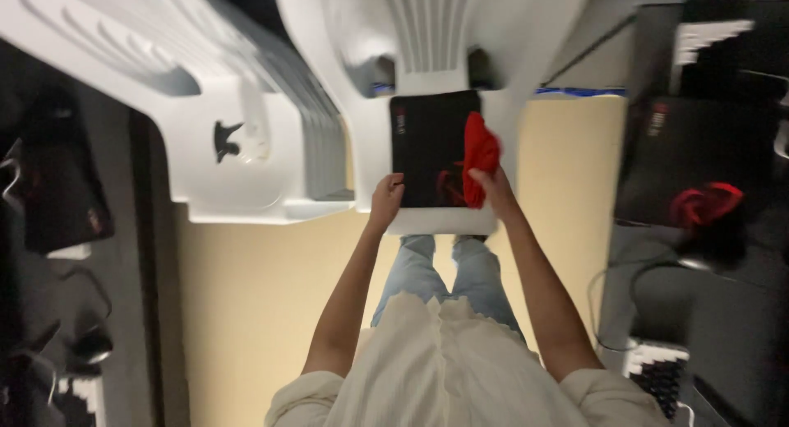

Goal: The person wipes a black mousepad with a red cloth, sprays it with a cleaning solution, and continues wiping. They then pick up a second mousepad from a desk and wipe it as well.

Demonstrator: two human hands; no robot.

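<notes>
Head view: left hand (385, 198) steadies black mat (429, 147), right hand (491, 185) grips red cloth (480, 154).

The person wears a loose cream top (460, 369) of crinkled fabric with a scalloped hem and short, wide sleeves. Both forearms are bare. Light blue jeans (444, 271), faded, cover the legs.

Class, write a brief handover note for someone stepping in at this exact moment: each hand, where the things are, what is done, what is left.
Left hand: grips the near left corner of the black pad.
Right hand: closed on the red cloth, pressed to the pad's right side.
Pad lies flat on the white plastic chair.
Done: cloth is on the pad.
Left: cannot tell how much of the pad is wiped.
</notes>
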